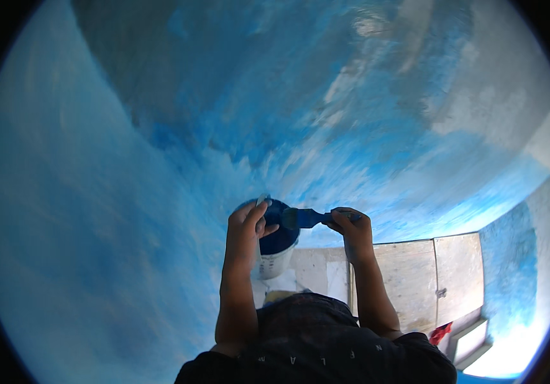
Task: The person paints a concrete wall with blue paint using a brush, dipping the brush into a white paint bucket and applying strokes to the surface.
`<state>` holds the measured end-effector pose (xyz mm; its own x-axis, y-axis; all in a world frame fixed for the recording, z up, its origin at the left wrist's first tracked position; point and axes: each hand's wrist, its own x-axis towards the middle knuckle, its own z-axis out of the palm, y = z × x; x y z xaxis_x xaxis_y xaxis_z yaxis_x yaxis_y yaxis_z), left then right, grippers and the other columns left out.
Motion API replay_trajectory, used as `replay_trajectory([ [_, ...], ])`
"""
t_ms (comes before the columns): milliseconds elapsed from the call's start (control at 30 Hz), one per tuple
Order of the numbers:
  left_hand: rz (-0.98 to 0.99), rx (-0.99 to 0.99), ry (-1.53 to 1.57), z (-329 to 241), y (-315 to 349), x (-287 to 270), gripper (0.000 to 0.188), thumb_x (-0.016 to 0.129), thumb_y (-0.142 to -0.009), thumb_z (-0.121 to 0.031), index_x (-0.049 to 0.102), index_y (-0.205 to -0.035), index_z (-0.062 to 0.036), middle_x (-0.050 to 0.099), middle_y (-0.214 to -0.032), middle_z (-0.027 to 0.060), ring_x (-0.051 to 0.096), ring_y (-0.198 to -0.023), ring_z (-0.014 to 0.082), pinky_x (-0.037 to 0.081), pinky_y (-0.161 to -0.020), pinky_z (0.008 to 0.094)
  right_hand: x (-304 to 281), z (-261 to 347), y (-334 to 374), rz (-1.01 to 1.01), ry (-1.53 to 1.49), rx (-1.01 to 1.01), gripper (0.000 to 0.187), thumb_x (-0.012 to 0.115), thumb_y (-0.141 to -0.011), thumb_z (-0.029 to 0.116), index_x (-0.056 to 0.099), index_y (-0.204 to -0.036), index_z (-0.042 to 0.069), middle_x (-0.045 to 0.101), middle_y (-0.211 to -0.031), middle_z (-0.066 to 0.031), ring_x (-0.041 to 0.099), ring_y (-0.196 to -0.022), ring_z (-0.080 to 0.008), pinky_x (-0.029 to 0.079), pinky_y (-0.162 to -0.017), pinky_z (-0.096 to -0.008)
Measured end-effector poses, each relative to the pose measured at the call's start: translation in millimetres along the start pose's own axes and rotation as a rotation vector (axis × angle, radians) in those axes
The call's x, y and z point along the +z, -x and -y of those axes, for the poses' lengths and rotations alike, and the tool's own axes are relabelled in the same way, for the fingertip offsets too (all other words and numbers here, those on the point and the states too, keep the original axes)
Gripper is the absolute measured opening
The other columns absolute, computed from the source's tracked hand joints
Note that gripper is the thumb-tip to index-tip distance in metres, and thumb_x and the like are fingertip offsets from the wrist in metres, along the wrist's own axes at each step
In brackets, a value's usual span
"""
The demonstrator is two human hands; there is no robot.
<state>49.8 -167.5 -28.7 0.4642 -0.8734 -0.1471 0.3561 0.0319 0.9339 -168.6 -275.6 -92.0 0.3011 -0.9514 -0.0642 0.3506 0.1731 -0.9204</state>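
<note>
A blue-handled paintbrush (313,218) is gripped by my right hand (353,225), its wide head pointing left. The dark bristles are over the right side of a white bucket (277,264), whose inside is dark blue with paint. My left hand (247,224) is at the bucket's left rim, its thumb and fingers closed around a thin pale strip (263,199). Whether that strip belongs to the bucket cannot be made out. Part of the rim is hidden behind my left hand.
Streaky blue paint covers the wall (83,211) on the left and ahead, with grey patches at the upper right. Pale wooden doors (409,281) with a latch are at the lower right. Beyond them are a red item (440,333) and a framed panel (470,344).
</note>
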Motion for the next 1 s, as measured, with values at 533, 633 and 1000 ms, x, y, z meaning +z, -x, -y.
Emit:
replay_trajectory([
  [533, 0.432, 0.241, 0.247, -133, 9, 126, 0.043, 0.068, -0.092, -0.031, 0.063, -0.112, 0.0068, 0.043, -0.061, -0.0044, 0.043, -0.057, 0.0069, 0.05, -0.094, 0.0376, 28, 346, -55, -0.397, 0.483, -1.325, 0.025, 0.072, -0.094, 0.016, 0.075, -0.112, -0.002, 0.077, -0.105, -0.0129, 0.072, -0.098, -0.0196, 0.054, -0.089, -0.0299],
  [633, 0.491, 0.268, 0.256, -148, 11, 150, 0.044, 0.068, -0.091, -0.031, 0.063, -0.11, 0.0081, 0.044, -0.061, -0.0038, 0.043, -0.057, 0.0072, 0.05, -0.093, 0.0354, 35, 395, -88, -0.498, 0.68, -1.555, 0.023, 0.071, -0.094, 0.016, 0.076, -0.115, 0.006, 0.077, -0.099, -0.0139, 0.073, -0.086, -0.0205, 0.055, -0.082, -0.0312],
  [1000, 0.5, 0.267, 0.217, -163, 23, 180, 0.031, 0.063, -0.093, -0.024, 0.049, -0.066, -0.016, 0.038, -0.057, -0.0044, 0.04, -0.056, 0.0105, 0.051, -0.091, 0.0418, 26, 416, -93, -0.406, 1.062, -1.35, 0.019, 0.069, -0.093, 0.008, 0.077, -0.111, 0.006, 0.076, -0.103, -0.0144, 0.074, -0.09, -0.027, 0.056, -0.089, -0.0353],
])
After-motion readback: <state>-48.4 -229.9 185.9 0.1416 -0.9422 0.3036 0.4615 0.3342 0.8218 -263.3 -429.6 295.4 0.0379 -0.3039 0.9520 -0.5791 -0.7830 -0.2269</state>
